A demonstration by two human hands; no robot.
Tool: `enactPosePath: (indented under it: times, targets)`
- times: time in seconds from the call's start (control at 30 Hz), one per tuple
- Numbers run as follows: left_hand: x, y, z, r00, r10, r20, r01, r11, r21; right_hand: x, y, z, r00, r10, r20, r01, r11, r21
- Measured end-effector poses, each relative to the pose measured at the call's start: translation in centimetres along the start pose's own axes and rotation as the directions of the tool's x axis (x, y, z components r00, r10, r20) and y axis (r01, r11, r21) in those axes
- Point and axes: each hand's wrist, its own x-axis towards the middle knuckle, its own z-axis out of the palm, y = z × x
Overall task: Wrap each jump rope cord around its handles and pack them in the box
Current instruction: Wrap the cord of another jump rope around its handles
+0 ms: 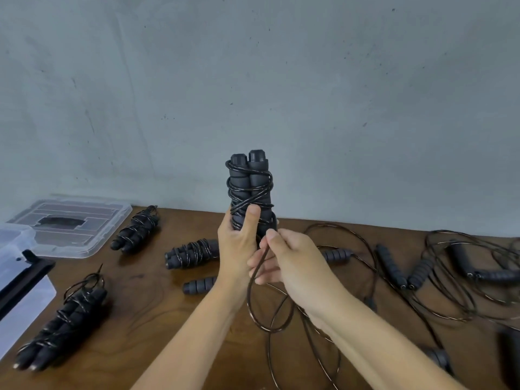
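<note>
From the head camera I see my left hand (235,243) gripping a pair of black foam jump rope handles (249,190), held upright side by side above the wooden table (157,299). My left fingers curl around the lower part of the pair and the thumb (251,213) presses flat against the front, lying over the crossed turns of cord. Above that thumb the black cord (251,294) already circles both handles in several loops, reaching close to the ribbed caps at the top.

My right hand (289,257) sits just to the right of the left fingers and slightly below the thumb. Its thumb and forefinger pinch the free run of cord where it leaves the handles; the other fingers are curled under it. Below the pinch the cord drops in a loose loop between my forearms and trails down toward the table.

Left of my left fingers lie three wrapped bundles: one far (136,230), one just beside the wrist (191,253), one near the lower left (63,319). Beyond them, at the far left, stands the clear plastic box (84,246), with another clear plastic piece (19,280) nearer me. Right of my right fingers, unwrapped ropes (450,277) sprawl in a tangle with their handles scattered.
</note>
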Motion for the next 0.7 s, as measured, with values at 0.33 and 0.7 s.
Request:
enactPosePath:
  times: [0.33, 0.7]
  targets:
    - [-0.2, 0.3, -1.6, 0.795, -0.253, 0.551, 0.311, 0.950, -0.012, -0.2, 2.3, -1.9, 0.982, -0.069, -0.176, 0.060, 0.997, -0.056]
    - [-2.3, -2.2, -0.5, 0.853, -0.290, 0.433, 0.379, 0.915, -0.135, -1.3, 3.3, -0.6, 0.942, -0.144, -0.302, -0.009, 0.891, -0.453]
